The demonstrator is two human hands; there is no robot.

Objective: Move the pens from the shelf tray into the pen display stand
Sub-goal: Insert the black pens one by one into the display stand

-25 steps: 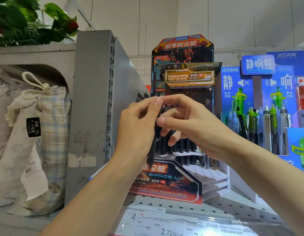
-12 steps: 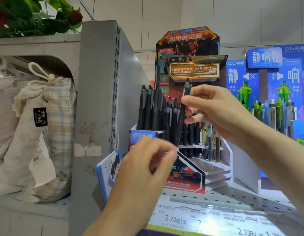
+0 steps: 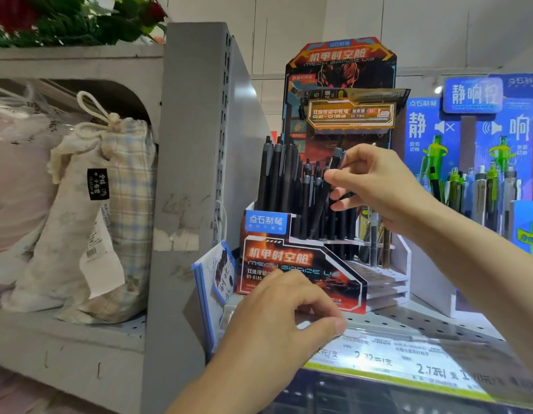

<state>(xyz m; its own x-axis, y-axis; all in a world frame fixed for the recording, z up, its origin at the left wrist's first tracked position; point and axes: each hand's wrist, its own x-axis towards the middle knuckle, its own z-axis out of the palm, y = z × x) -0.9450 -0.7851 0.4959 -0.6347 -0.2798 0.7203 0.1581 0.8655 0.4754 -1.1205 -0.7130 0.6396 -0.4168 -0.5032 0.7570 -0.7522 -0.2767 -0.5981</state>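
Note:
The orange-and-black pen display stand (image 3: 289, 264) sits on the perforated shelf (image 3: 423, 321), with several black pens (image 3: 277, 177) upright in its upper rows. My right hand (image 3: 387, 189) pinches one black pen (image 3: 320, 210) near its top. The pen is tilted and its tip reaches down among the pens in the stand. My left hand (image 3: 277, 324) is low in front of the stand at the shelf's front edge, its fingers loosely curled with nothing visible in them. It hides the shelf surface under it.
A grey metal shelf upright (image 3: 193, 144) stands just left of the stand, with a plaid cloth bag (image 3: 104, 219) beyond it. A blue-edged card (image 3: 211, 279) leans between them. A blue pen display (image 3: 483, 174) fills the right. A price strip (image 3: 393, 363) lines the shelf front.
My left hand let go of the pen and dropped from the stand to the shelf's front edge. My right hand took the pen and lowered it into the stand.

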